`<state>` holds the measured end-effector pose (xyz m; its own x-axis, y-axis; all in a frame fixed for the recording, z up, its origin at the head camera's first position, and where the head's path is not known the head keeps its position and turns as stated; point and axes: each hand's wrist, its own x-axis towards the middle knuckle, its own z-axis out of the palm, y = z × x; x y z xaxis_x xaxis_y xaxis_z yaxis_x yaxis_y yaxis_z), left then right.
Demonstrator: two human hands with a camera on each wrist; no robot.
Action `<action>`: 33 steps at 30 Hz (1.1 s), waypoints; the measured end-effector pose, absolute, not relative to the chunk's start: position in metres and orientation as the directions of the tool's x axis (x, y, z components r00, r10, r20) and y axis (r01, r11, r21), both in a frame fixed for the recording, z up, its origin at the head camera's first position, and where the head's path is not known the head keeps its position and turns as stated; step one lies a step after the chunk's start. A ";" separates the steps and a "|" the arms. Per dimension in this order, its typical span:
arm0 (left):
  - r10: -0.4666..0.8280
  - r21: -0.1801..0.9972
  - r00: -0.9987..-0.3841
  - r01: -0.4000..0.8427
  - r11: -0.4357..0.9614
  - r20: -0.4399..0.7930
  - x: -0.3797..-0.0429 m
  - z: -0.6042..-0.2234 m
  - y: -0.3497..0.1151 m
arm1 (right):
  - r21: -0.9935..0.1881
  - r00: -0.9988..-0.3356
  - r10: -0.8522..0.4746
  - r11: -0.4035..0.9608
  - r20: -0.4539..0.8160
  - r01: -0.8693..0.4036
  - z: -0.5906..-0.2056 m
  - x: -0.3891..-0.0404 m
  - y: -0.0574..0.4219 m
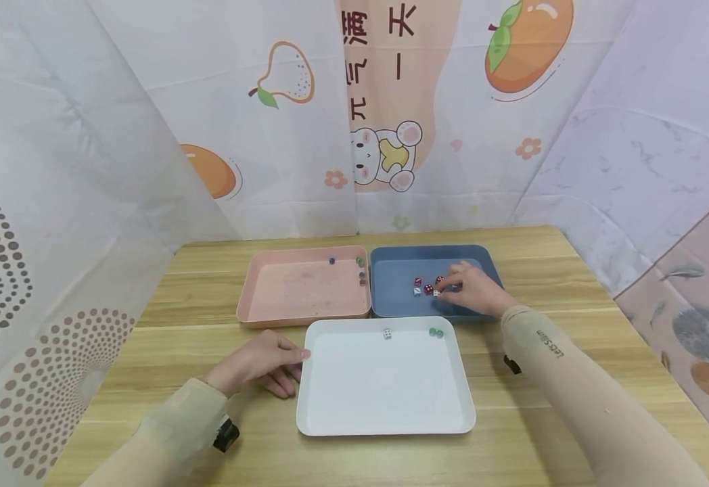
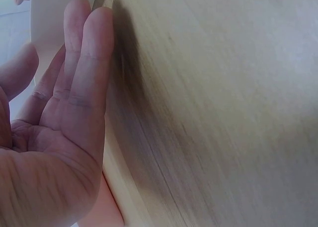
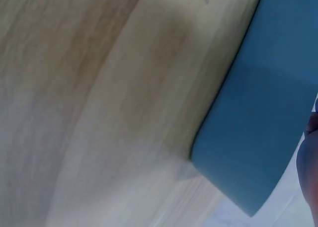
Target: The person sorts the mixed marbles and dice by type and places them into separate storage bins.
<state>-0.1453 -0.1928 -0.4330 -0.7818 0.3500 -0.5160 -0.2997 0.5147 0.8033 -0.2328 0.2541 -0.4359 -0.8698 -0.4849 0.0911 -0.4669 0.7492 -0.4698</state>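
Note:
At the left edge of the white tray [image 1: 385, 427], my left hand [image 1: 263, 362] pinches the rim, thumb over it and fingers along the outside wall. The left wrist view shows those fingers [image 2: 92, 63] nearly straight beside the tray's side. My right hand [image 1: 473, 289] reaches into the blue tray [image 1: 391, 254], its thumb and fingertips pinching a white die [image 1: 436, 294]. Beside it lie red dice [image 1: 429, 289] and another white die [image 1: 417, 292]. Only the edge of the right hand shows in the right wrist view, next to the blue tray's wall [image 3: 253, 117].
A white die [image 1: 387, 333] and two green marbles [image 1: 436, 333] lie along the white tray's far side. The pink tray [image 1: 293, 284] at the back left holds several small marbles [image 1: 360, 262]. The trays stand close together on a wooden table [image 1: 166, 338]; a printed curtain [image 1: 306, 149] hangs behind.

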 end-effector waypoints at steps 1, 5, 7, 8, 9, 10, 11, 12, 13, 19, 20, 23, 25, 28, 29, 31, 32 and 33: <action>0.350 0.803 -0.782 -0.300 0.515 -0.516 -0.145 -0.433 -0.193 | -0.469 -0.871 -0.482 0.751 0.089 -0.464 -0.437 -0.234 0.255; 0.349 0.802 -0.780 -0.303 0.514 -0.519 -0.145 -0.433 -0.193 | -0.455 -0.880 -0.467 0.767 0.087 -0.452 -0.441 -0.236 0.258; 0.350 0.803 -0.779 -0.306 0.512 -0.520 -0.145 -0.432 -0.193 | -0.452 -0.883 -0.461 0.773 0.083 -0.446 -0.443 -0.237 0.259; 0.349 0.803 -0.779 -0.306 0.512 -0.520 -0.145 -0.432 -0.193 | -0.450 -0.885 -0.458 0.775 0.083 -0.444 -0.444 -0.238 0.260; 0.349 0.803 -0.779 -0.307 0.511 -0.520 -0.145 -0.432 -0.192 | -0.449 -0.886 -0.457 0.776 0.083 -0.443 -0.444 -0.238 0.260; 0.348 0.802 -0.780 -0.308 0.511 -0.521 -0.145 -0.432 -0.192 | -0.447 -0.887 -0.455 0.778 0.083 -0.441 -0.444 -0.239 0.260; 0.348 0.803 -0.780 -0.308 0.511 -0.520 -0.145 -0.432 -0.192 | -0.448 -0.888 -0.454 0.779 0.081 -0.439 -0.444 -0.239 0.260; 0.348 0.803 -0.780 -0.308 0.511 -0.520 -0.145 -0.432 -0.192 | -0.447 -0.888 -0.453 0.780 0.081 -0.438 -0.444 -0.239 0.260; 0.347 0.802 -0.780 -0.308 0.511 -0.520 -0.144 -0.431 -0.192 | -0.445 -0.889 -0.452 0.781 0.080 -0.437 -0.444 -0.239 0.260; 0.352 0.804 -0.779 -0.305 0.510 -0.519 -0.145 -0.432 -0.193 | -0.435 -0.893 -0.441 0.790 0.085 -0.432 -0.444 -0.240 0.258; 0.353 0.805 -0.779 -0.305 0.509 -0.518 -0.145 -0.432 -0.193 | -0.434 -0.894 -0.440 0.790 0.088 -0.432 -0.444 -0.240 0.258; 0.354 0.805 -0.779 -0.305 0.508 -0.518 -0.145 -0.433 -0.193 | -0.427 -0.895 -0.436 0.795 0.093 -0.431 -0.445 -0.241 0.256; 0.353 0.805 -0.779 -0.305 0.509 -0.518 -0.145 -0.433 -0.193 | -0.419 -0.895 -0.435 0.798 0.095 -0.433 -0.446 -0.242 0.256; 0.352 0.805 -0.780 -0.305 0.509 -0.518 -0.145 -0.433 -0.193 | -0.405 -0.899 -0.428 0.809 0.094 -0.427 -0.448 -0.243 0.256; 0.352 0.805 -0.780 -0.305 0.509 -0.518 -0.145 -0.433 -0.193 | -0.401 -0.900 -0.426 0.812 0.093 -0.425 -0.449 -0.243 0.256; 0.353 0.806 -0.780 -0.303 0.509 -0.517 -0.144 -0.432 -0.193 | -0.392 -0.902 -0.422 0.818 0.091 -0.422 -0.450 -0.244 0.256; 0.354 0.806 -0.780 -0.302 0.509 -0.516 -0.144 -0.432 -0.193 | -0.387 -0.904 -0.419 0.822 0.088 -0.419 -0.451 -0.244 0.257; 0.355 0.806 -0.780 -0.301 0.509 -0.515 -0.144 -0.432 -0.193 | -0.381 -0.904 -0.418 0.825 0.087 -0.418 -0.451 -0.244 0.256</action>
